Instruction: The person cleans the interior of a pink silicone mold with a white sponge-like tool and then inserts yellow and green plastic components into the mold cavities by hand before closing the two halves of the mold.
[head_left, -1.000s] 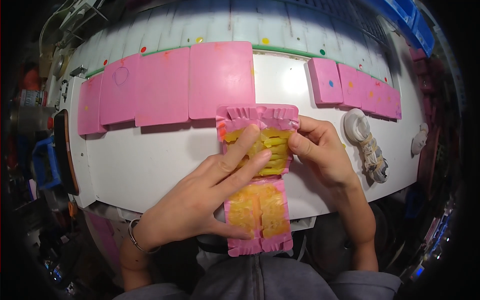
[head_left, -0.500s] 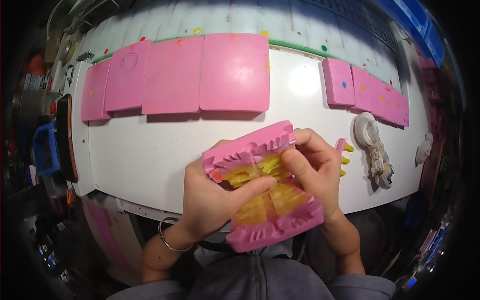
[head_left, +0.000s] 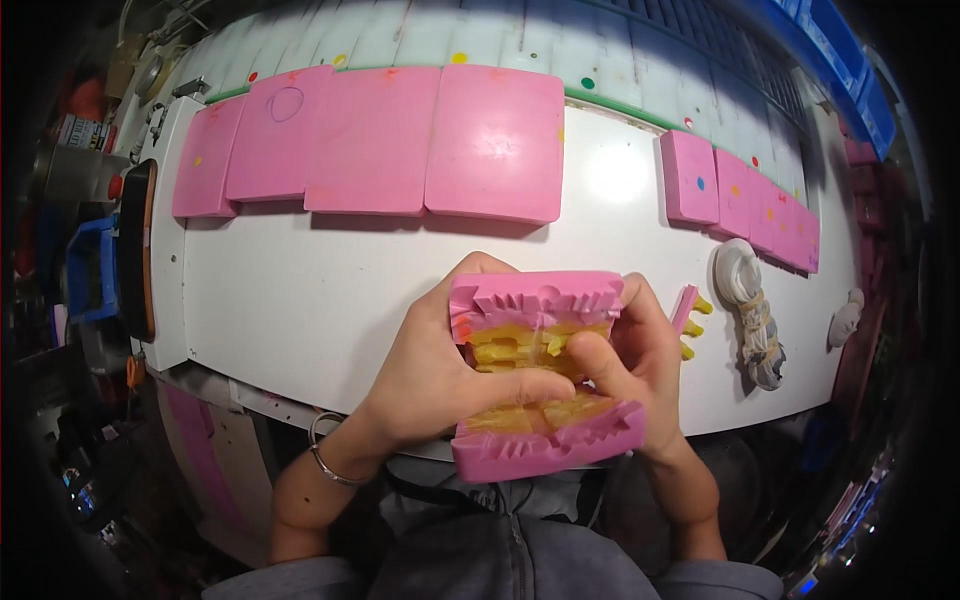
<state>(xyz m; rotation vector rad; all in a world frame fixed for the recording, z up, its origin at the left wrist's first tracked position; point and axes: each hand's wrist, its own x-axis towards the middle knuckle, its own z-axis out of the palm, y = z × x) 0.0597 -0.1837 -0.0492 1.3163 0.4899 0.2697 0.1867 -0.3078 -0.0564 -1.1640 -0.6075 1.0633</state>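
Both hands hold a pink, rubbery two-part mould [head_left: 545, 284], spread apart like an opened book in front of my body. Toothed ridges run along its inner edges, and a translucent yellow, ribbed layer [head_left: 500, 350] lines the inside of both halves. My left hand [head_left: 425, 365] grips the left side, with its thumb laid across the gap between the halves. On the right side my right hand [head_left: 640, 365] has its fingers behind the mould and its thumb pressed on the yellow part. Whether the halves are joined at the back is hidden.
A row of larger pink blocks [head_left: 375, 140] lies along the white table's [head_left: 270, 290] far left edge; smaller pink blocks [head_left: 690, 180] stand far right. Nearer right are a pink piece with yellow prongs [head_left: 684, 310] and a tied whitish bundle [head_left: 752, 310]. A blue crate [head_left: 840, 65] is at upper right.
The mould has turned from a slant to nearly level, and its lower half now sits closer to the upper one. My right thumb has come slightly down. The view has shifted a little.
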